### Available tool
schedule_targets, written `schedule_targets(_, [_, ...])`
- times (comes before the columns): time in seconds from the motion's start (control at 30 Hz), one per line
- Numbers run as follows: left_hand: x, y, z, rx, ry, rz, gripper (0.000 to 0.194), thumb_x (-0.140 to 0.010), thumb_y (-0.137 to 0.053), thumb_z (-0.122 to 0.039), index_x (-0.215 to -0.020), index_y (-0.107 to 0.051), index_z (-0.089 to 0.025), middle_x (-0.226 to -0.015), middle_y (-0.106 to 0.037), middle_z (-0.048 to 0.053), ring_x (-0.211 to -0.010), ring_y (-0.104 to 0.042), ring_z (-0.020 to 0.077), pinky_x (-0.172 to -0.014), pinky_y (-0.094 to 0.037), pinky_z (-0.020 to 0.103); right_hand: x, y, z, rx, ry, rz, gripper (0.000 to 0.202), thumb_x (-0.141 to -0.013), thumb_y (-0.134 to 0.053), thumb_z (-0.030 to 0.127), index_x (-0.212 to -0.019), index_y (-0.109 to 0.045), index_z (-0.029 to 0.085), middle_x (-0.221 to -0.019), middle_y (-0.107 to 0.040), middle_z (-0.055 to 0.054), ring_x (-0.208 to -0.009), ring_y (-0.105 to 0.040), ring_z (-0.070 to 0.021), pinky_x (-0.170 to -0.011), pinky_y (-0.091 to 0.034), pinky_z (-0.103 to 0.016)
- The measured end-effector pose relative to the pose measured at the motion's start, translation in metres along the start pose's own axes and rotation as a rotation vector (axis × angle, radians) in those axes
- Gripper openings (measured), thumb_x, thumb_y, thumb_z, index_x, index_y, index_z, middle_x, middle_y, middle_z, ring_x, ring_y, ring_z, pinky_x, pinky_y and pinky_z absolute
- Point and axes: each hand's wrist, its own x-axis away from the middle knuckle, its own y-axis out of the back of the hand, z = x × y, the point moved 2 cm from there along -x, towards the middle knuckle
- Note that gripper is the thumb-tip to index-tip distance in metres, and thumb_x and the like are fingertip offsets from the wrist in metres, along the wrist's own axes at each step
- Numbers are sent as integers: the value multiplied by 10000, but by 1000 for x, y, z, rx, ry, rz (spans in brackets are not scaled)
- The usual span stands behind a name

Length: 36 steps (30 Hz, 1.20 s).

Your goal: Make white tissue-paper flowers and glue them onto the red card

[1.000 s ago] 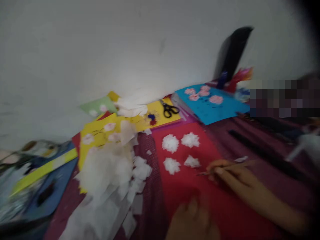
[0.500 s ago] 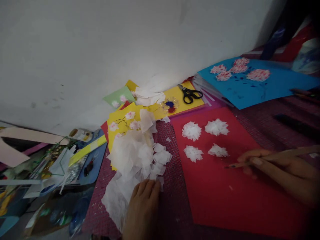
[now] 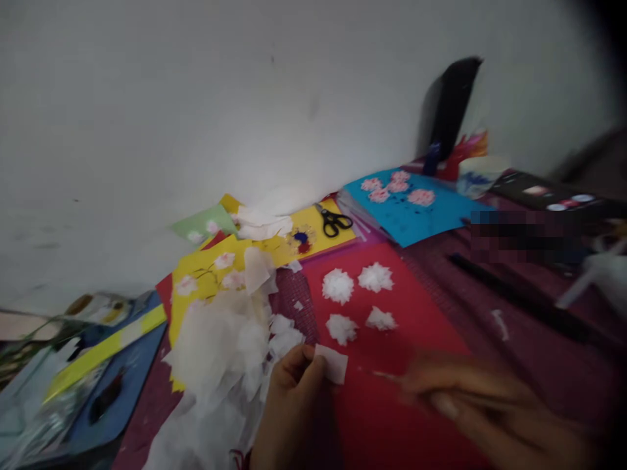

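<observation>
Pinched between the thumb and finger of my left hand (image 3: 292, 398) is a small white tissue paper square (image 3: 332, 364), held over the red sheet's left edge. My right hand (image 3: 470, 398), blurred by motion, grips a slim pencil-like stick (image 3: 385, 376) whose tip points left toward that square. Several white ruffled tissue flowers (image 3: 337, 285) sit on the red paper (image 3: 392, 411), beyond both hands. Beside my left hand lies a heap of white tissue paper (image 3: 215, 352), with loose cut squares (image 3: 284, 334) at its right side.
Black-handled scissors (image 3: 336, 222) and blue and red paint blobs (image 3: 302, 243) lie on yellow paper at the back. A blue sheet (image 3: 416, 225) with pink-white flowers is at the right rear, near a white cup (image 3: 480, 176). A blue tray (image 3: 142, 365) holds supplies at left.
My left hand has lifted from the tissue heap and now holds a white square near the red sheet. My right hand has come closer to it with the stick. The view has shifted right.
</observation>
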Motion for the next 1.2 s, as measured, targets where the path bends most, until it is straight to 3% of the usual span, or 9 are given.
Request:
schedule_targets(0.1, [-12, -18, -1, -46, -62, 80, 254, -735, -694, -360, -658, -564, -156, -591, -580, -20, -550, -501, 97, -549, -376, 202, -5, -1, 19, 86, 176, 137, 205, -871, -538, 190, -991, -677, 282, -949, -728, 18, -914, -680, -126, -820, -548, -172])
schedule_targets(0.27, [-14, -28, -4, -33, -63, 96, 238, -704, -703, -313, -660, -516, -173, -559, -579, -39, -531, -503, 99, -544, -388, 207, -13, 0, 19, 161, 270, 81, 222, -849, -535, 146, -1001, -667, 239, -955, -728, -5, -947, -670, -126, -834, -538, -171])
schedule_targets(0.47, [-13, -23, 3, -42, -63, 105, 232, -752, -670, -344, -668, -548, -166, -563, -581, -31, -535, -509, 106, -540, -392, 212, -11, -5, 12, 118, 211, 132, 225, -888, -505, 162, -1036, -641, 262, -974, -710, 11, -916, -666, -103, -836, -530, -160])
schedule_targets(0.63, [-8, -21, 6, 103, -24, -4, 250, -788, -607, -385, -669, -626, -165, -615, -619, 7, -595, -573, 141, -529, -435, 219, -10, -3, 9, 98, 144, 168, 265, -897, -450, 161, -1053, -629, 281, -998, -706, 8, -935, -662, -121, -863, -524, -197])
schedule_targets(0.8, [-10, -30, 6, 241, 54, 222, 211, -676, -763, -321, -689, -630, -159, -537, -616, -13, -426, -492, 78, -404, -364, 164, -12, -5, 8, -1, 8, 175, 272, -913, -409, 229, -1013, -656, 283, -957, -712, -9, -913, -670, -142, -821, -548, -232])
schedule_targets(0.9, [-13, -31, 1, 272, 0, 270, 226, -631, -818, -284, -660, -626, -168, -549, -627, -29, -448, -498, 58, -452, -392, 150, -14, -9, 7, -109, -68, 124, 260, -903, -446, 260, -981, -693, 286, -939, -724, -17, -889, -676, -152, -787, -559, -244])
schedule_targets(1.07, [-11, -31, -7, 125, -106, 169, 203, -623, -826, -291, -683, -675, -170, -537, -631, -34, -467, -523, 57, -478, -413, 142, -19, -11, 5, -336, -92, 44, 184, -849, -577, 298, -926, -743, 270, -856, -750, -37, -738, -693, -164, -627, -570, -231])
schedule_targets(1.13, [-7, -32, -10, -25, -208, 161, 136, -679, -782, -262, -689, -684, -169, -547, -626, -27, -504, -546, 70, -500, -430, 146, -19, -9, 6, -386, -34, -26, 162, -843, -593, 275, -893, -747, 277, -767, -737, -22, -678, -670, -152, -605, -550, -233])
schedule_targets(1.2, [-2, -35, -14, -218, -404, 168, 54, -724, -725, -198, -699, -682, -177, -597, -632, -19, -543, -565, 83, -519, -447, 155, -18, -8, 7, -405, -22, -113, 168, -857, -576, 268, -876, -742, 281, -786, -718, -21, -733, -647, -156, -657, -530, -254])
